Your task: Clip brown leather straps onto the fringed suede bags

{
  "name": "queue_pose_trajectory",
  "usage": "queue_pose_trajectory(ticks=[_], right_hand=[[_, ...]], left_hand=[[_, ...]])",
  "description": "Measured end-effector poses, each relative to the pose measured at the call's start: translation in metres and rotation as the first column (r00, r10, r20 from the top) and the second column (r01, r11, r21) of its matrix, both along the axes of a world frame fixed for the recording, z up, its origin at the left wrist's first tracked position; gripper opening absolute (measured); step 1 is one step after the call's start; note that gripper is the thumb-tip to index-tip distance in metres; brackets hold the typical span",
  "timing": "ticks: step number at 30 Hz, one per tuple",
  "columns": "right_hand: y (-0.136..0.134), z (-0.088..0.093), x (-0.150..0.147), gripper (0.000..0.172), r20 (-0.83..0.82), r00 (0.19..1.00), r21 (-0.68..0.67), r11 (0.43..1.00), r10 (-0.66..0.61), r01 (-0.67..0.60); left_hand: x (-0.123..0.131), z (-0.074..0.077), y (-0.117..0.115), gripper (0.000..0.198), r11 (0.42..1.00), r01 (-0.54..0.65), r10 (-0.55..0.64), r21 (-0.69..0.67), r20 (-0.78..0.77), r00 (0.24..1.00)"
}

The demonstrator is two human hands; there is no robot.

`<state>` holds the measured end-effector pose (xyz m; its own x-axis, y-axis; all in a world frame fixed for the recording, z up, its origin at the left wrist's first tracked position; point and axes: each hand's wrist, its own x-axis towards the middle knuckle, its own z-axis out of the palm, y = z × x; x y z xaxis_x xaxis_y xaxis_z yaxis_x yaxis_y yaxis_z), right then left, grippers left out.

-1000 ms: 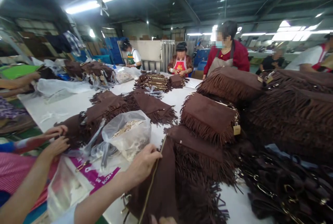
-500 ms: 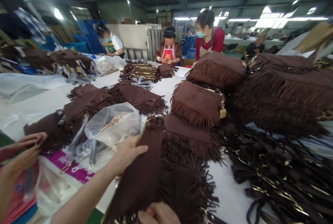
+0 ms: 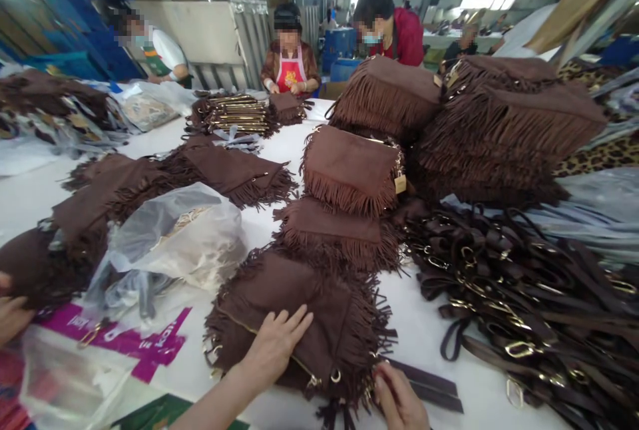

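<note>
A brown suede fringed bag lies flat on the white table near its front edge. My left hand rests flat on top of it, fingers stretched out. My right hand is at the bag's lower right corner, fingers curled at the fringe and a dark strap; what it pinches is unclear. Behind this bag, more fringed bags are stacked in a row.
A heap of dark straps with gold buckles fills the right side. A clear plastic bag lies at left with a purple-printed bag. Another person's hand shows at the far left. Three people work at the far end.
The bag has been laid down flat from being held up on edge. My left hand went from gripping its top edge to lying open on it. My right hand came into view.
</note>
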<state>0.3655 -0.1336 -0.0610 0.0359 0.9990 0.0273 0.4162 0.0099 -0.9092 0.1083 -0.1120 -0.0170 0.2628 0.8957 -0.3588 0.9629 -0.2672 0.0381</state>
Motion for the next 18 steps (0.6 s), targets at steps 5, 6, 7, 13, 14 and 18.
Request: queue_pose_trajectory(ticks=[5, 6, 7, 13, 14, 18], right_hand=[[0.006, 0.005, -0.016, 0.019, 0.062, 0.991, 0.213, 0.968, 0.119, -0.130], [0.008, 0.008, -0.020, 0.019, 0.064, 0.987, 0.246, 0.956, 0.149, -0.161], [0.010, 0.011, -0.023, 0.020, 0.059, 0.983, 0.263, 0.947, 0.172, -0.182], [0.015, 0.018, -0.029, 0.025, 0.067, 0.985, 0.230, 0.958, 0.161, -0.172], [0.015, 0.017, -0.026, 0.025, 0.100, 0.984, 0.240, 0.956, 0.146, -0.166], [0.030, 0.016, 0.001, 0.027, 0.237, 0.960, 0.200, 0.960, 0.148, -0.197]], left_hand=[[-0.003, 0.036, 0.010, 0.070, 0.999, -0.005, 0.004, 0.042, 0.008, 1.000], [-0.001, 0.042, 0.009, 0.070, 0.997, -0.017, 0.017, 0.075, -0.007, 1.000], [0.001, 0.045, 0.008, 0.070, 0.994, -0.028, 0.031, 0.109, -0.022, 0.999], [0.025, 0.017, -0.010, 0.068, 0.984, 0.008, 0.005, 0.177, -0.076, 0.997], [0.027, 0.009, -0.013, 0.069, 0.984, 0.017, -0.003, 0.177, -0.079, 0.997], [0.027, -0.010, -0.018, 0.076, 0.981, -0.006, 0.021, 0.194, -0.073, 0.997]])
